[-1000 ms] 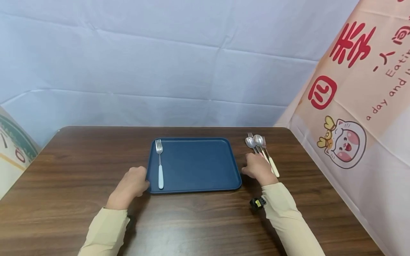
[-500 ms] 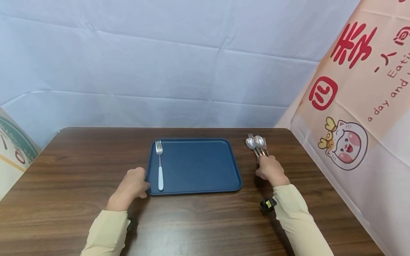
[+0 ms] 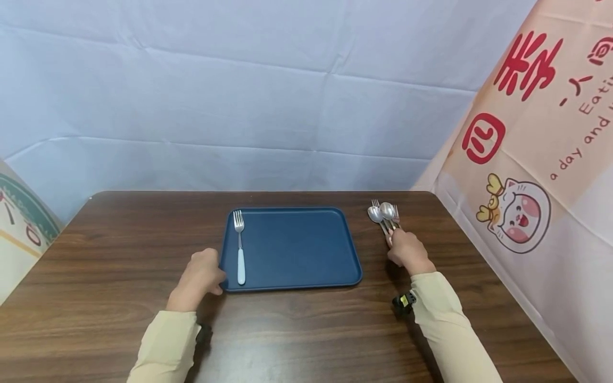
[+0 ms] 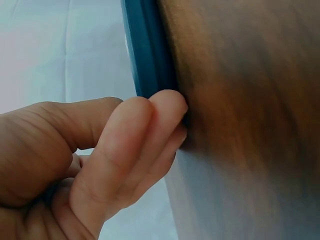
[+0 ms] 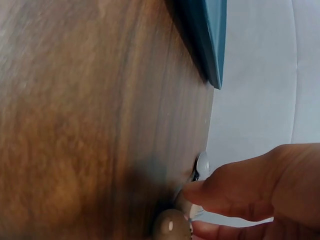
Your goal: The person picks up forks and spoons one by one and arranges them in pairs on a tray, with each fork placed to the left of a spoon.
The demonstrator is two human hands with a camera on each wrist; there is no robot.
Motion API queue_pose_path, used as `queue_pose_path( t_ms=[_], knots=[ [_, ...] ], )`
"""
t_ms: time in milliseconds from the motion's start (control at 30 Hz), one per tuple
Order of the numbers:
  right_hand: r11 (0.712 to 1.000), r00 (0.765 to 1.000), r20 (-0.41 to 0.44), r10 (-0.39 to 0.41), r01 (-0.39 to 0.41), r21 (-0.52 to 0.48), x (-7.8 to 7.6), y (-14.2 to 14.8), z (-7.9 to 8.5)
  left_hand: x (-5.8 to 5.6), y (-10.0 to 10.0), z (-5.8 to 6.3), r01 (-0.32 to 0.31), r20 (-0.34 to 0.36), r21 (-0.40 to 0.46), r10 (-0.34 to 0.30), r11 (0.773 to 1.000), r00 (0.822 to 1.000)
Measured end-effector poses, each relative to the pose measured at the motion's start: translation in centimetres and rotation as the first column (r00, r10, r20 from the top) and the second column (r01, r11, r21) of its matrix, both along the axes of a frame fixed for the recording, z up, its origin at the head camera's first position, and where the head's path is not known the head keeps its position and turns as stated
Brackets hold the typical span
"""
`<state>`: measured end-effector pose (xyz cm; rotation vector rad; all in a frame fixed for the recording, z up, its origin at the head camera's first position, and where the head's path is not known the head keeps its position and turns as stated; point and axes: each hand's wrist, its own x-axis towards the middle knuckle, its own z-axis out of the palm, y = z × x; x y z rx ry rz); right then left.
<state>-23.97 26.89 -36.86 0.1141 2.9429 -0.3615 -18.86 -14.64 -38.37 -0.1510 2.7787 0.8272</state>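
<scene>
A blue rectangular tray [image 3: 294,247] lies on the table. Along its left side rests a fork [image 3: 241,263] with a pale blue handle, tines pointing away. My left hand [image 3: 198,274] holds the tray's near left corner; in the left wrist view its fingers [image 4: 135,130] lie against the rim. To the right of the tray, spoons [image 3: 386,209] and forks [image 3: 396,213] lie bunched together, heads away from me. My right hand [image 3: 409,251] is over their handles, thumb and fingers curled around the cutlery [image 5: 185,206]. It hides most handles, so which piece is held cannot be told.
The brown wooden table [image 3: 287,335] has its far edge near a white cloth backdrop [image 3: 239,96]. At the right hangs a printed cloth [image 3: 514,215] with red characters and a cartoon cat. Wrist cameras [image 3: 404,302] sit under the sleeves.
My right hand has moved rightward from between the tray and the cutlery onto the cutlery handles, its fingers closing there. My left hand stays at the tray's corner, nearly still.
</scene>
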Motion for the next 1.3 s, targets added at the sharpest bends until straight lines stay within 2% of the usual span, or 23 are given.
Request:
queue_pose_path(
  t_ms=[667, 900, 1300],
  knots=[
    [1.000, 1.000, 0.000, -0.011, 0.011, -0.010, -0.41, 0.42, -0.21, 0.02, -0.18, -0.06, -0.046, 0.019, 0.084, 0.044, 0.995, 0.999],
    [0.999, 1.000, 0.026, -0.014, 0.015, -0.035, -0.41, 0.34, 0.03, 0.06, -0.21, -0.05, -0.036, 0.015, 0.068, 0.035, 0.997, 0.999],
    [1.000, 0.999, 0.037, -0.010, 0.011, -0.027, -0.64, 0.49, -0.18, 0.32, -0.54, -0.01, -0.027, 0.002, 0.121, 0.027, 0.992, 1.000]
  ],
)
